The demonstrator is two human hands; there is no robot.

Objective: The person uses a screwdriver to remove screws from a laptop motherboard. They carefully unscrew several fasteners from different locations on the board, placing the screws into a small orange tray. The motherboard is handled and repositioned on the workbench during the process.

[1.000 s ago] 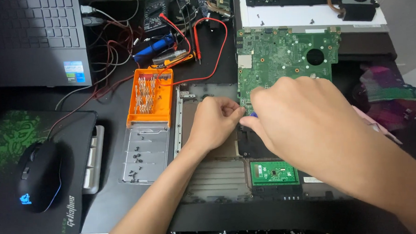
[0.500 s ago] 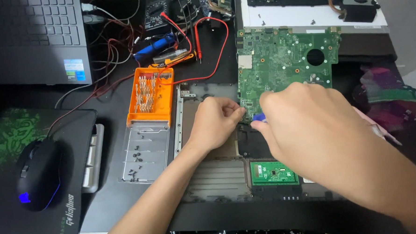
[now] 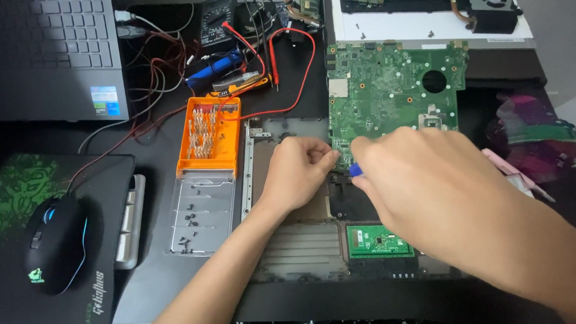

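Black desk [image 3: 164, 284]: laptop [image 3: 44, 56] back-left, mouse pad [image 3: 17, 193] with mouse [image 3: 55, 243] front-left, orange bit case [image 3: 209, 136] with clear lid [image 3: 199, 214], opened laptop chassis [image 3: 304, 245] centre, multimeter [image 3: 220, 19] amid red leads.

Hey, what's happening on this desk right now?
A person is working on an opened laptop base. The left hand pinches at the lower left corner of the green motherboard, and the right hand holds a small blue tool against the same spot. An orange bit set with a clear tray of screws lies to the left, beside a mouse.
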